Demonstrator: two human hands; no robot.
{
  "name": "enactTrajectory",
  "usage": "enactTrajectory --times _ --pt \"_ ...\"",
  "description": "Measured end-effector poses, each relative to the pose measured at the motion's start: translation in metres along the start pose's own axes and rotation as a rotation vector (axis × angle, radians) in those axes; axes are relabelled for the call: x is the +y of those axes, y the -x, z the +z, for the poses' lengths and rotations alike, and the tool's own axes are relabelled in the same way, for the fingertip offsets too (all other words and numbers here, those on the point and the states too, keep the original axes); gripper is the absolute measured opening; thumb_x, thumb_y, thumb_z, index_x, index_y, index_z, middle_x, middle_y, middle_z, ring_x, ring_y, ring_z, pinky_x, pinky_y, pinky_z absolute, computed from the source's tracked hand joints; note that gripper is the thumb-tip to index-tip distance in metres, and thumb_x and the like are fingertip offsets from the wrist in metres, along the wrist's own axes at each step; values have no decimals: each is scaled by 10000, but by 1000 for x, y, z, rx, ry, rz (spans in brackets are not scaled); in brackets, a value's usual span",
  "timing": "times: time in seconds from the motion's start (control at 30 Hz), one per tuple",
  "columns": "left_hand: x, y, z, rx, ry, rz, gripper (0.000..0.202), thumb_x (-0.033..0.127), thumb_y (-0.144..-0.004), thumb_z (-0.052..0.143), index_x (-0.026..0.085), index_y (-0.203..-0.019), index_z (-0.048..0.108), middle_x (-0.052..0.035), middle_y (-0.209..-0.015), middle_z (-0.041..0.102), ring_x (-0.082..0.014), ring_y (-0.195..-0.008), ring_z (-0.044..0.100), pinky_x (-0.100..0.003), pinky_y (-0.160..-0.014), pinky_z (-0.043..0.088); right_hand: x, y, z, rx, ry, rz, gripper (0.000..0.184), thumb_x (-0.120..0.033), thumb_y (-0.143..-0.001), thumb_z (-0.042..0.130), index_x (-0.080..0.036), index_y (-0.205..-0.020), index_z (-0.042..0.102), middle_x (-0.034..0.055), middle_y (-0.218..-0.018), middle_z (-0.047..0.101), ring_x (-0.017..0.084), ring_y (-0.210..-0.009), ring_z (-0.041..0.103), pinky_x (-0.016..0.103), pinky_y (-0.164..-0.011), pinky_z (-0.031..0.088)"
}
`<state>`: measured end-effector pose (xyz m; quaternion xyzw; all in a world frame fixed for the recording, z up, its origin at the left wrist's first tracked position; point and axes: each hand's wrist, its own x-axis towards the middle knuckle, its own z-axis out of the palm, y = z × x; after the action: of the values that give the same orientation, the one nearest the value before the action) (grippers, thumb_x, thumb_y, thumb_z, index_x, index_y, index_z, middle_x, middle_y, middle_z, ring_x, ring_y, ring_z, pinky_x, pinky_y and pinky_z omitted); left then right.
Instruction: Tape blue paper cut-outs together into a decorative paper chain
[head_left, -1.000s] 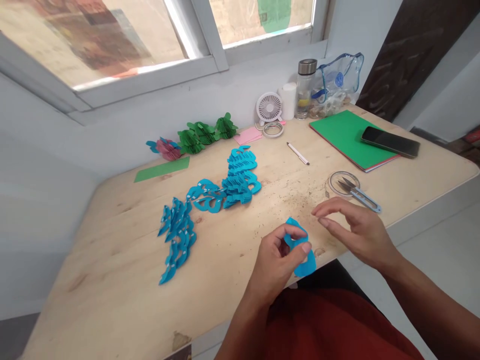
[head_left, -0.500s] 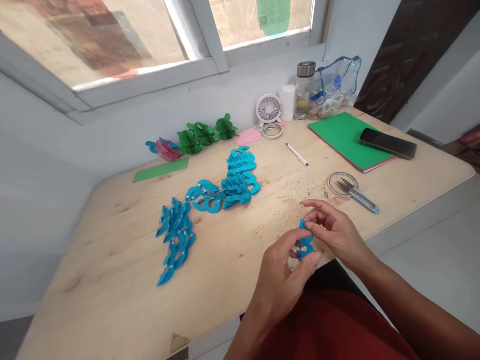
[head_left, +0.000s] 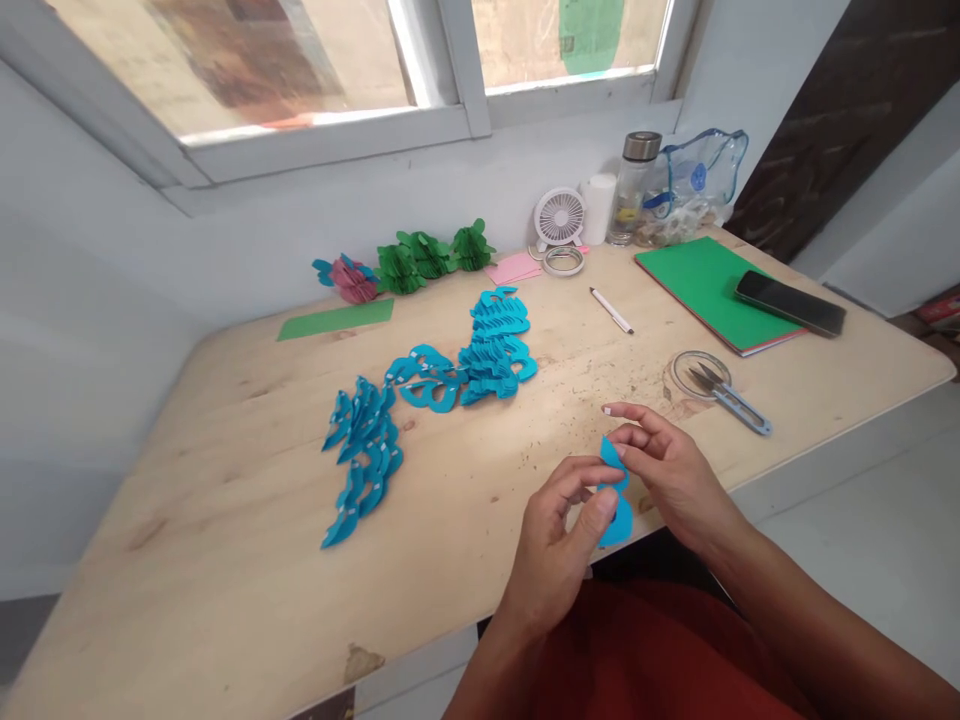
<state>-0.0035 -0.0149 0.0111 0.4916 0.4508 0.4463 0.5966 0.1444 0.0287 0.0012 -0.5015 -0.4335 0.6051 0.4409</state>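
Note:
Above the table's front edge, my left hand [head_left: 559, 535] pinches a blue paper cutout [head_left: 616, 528] with curved edges between thumb and fingers. My right hand [head_left: 667, 465] has its thumb and a finger closed at the cutout's upper tip, while its index finger stretches out with a small white piece on the fingertip. Part of the cutout is hidden behind my left fingers. Left of my hands lie blue paper cutouts with small white patches [head_left: 364, 460], fanned out. Farther back is a stacked pile of similar blue cutouts [head_left: 495, 355].
Snips [head_left: 739, 405] rest over a tape roll [head_left: 679, 372] right of my hands. Behind are a pen [head_left: 611, 310], green sheets [head_left: 686, 285] and a phone [head_left: 791, 303]. Along the wall stand green paper shapes [head_left: 427, 255], a small fan [head_left: 560, 218] and a bottle [head_left: 630, 190].
The blue cutout has turned in my fingers, so more of its lower lobe shows below my left thumb. The camera view has shifted slightly; the things on the table lie as before.

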Motion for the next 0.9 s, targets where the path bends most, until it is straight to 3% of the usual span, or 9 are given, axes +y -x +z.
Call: enactTrajectory --times 0.13,0.33,0.53,0.73,0.9 --pt "-4 1 -1 45 52 18 222 327 -873 563 223 -980 727 -77 -1120 635 -233 -1035 594 -327 -862 477 -1 0 1 -16 37 -11 354 -328 -741 703 -229 -1069 613 2 -785 639 147 -715 600 278 -646 492" --pt "-3 5 -3 71 -17 47 217 301 -896 538 223 -969 728 -64 -1101 632 -205 -1001 595 -301 -837 482 -1 -1 -2 34 44 -52 267 -341 -760 693 -214 -983 624 55 -947 689 182 -909 627 334 -811 505" --pt "-1 4 -1 18 -99 73 227 308 -891 546 225 -993 730 -76 -1059 651 -226 -1001 600 -346 -871 481 -4 1 1 -14 88 -67 330 -324 -719 724 -215 -1010 614 6 -761 645 150 -710 614 297 -664 507" --pt "-7 4 6 140 62 -18 206 304 -865 569 217 -885 754 -75 -1106 626 -232 -1045 590 -308 -823 498 0 1 3 23 38 -74 313 -303 -702 731 -218 -978 610 -22 -702 616 132 -645 584 273 -622 486" --pt "-14 4 17 169 143 -44 220 285 -855 591 268 -1026 728 -45 -1249 582 -222 -1181 529 -299 -926 459 6 0 4 93 -25 -75 307 -296 -711 726 -230 -983 600 -23 -725 610 131 -658 559 259 -597 485"
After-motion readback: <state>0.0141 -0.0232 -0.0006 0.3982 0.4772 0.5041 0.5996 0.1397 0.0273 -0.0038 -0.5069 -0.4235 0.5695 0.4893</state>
